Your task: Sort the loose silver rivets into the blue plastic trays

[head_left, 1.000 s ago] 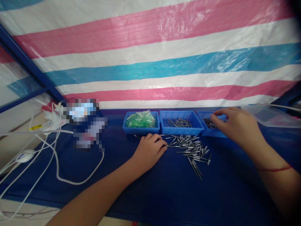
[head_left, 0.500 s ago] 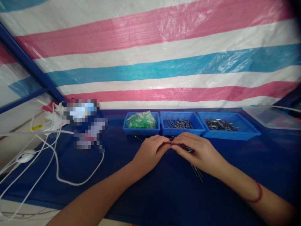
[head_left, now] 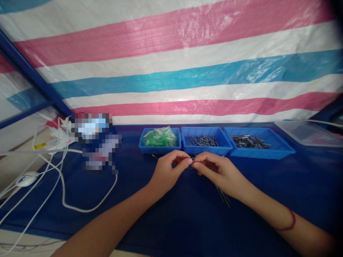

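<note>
My left hand [head_left: 171,169] and my right hand [head_left: 218,173] meet over the dark blue tabletop [head_left: 187,221], fingertips pinched close together. What sits between the fingertips is too small and too covered to name. Several thin metal rods [head_left: 223,197] lie on the table, partly hidden under my right hand, their ends poking out toward me. Another thin rod [head_left: 154,156] shows its tip left of my left hand's knuckles. Just beyond my hands stand three blue bins.
The left bin [head_left: 160,147] holds small green plastic packets; the middle bin [head_left: 227,145] and right bin [head_left: 268,153] hold short metal pins. A clear plastic lid [head_left: 308,134] lies at the right. White cables [head_left: 63,185] and blurred-out items [head_left: 93,128] occupy the left. Striped sheeting [head_left: 171,82] hangs behind.
My fingers have shifted slightly, with the right hand's fingers curling in more and uncovering a little of the table beneath. Bins and rods stay where they were.
</note>
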Motion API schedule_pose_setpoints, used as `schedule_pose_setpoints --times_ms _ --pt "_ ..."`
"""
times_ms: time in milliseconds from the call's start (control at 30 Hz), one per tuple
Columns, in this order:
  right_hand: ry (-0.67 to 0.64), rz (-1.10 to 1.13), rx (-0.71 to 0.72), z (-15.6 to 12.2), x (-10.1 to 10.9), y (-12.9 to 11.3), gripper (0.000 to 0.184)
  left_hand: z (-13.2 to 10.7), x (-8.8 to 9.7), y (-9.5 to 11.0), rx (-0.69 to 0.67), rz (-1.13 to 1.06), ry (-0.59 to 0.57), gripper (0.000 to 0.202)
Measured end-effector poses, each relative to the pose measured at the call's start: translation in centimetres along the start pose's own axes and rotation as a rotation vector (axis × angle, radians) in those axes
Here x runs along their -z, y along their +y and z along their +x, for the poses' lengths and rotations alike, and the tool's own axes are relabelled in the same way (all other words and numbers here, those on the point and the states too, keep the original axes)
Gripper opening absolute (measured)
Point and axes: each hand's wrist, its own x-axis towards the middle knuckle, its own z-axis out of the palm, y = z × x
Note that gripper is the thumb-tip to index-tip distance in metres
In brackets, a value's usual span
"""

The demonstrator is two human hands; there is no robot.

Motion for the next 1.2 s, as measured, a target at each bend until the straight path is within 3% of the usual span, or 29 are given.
schedule_pose_setpoints --times_ms 167,333,600,800,1200 --pt "0.012 0.18 -0.079 0.1 -0.5 0.3 0.021 0.0 -0.4 0.1 0.037 -0.165 0.038 0.023" --pt "0.013 0.274 -0.122 0.2 -0.7 0.3 0.024 0.1 -0.5 0.5 0.044 -0.168 0.053 0.015" --pt "-0.022 0.188 -0.087 0.0 -0.7 0.1 0.02 -0.1 -0.4 0.9 0.009 -0.143 0.056 0.015" --pt "0.061 0.077 -0.044 0.1 -0.4 0.2 0.022 0.0 -0.5 0.6 0.0 -0.173 0.041 0.018" --pt "0.131 0.061 0.0 0.0 0.5 0.0 0.013 0.4 -0.2 0.4 -0.089 -0.069 0.045 0.011"
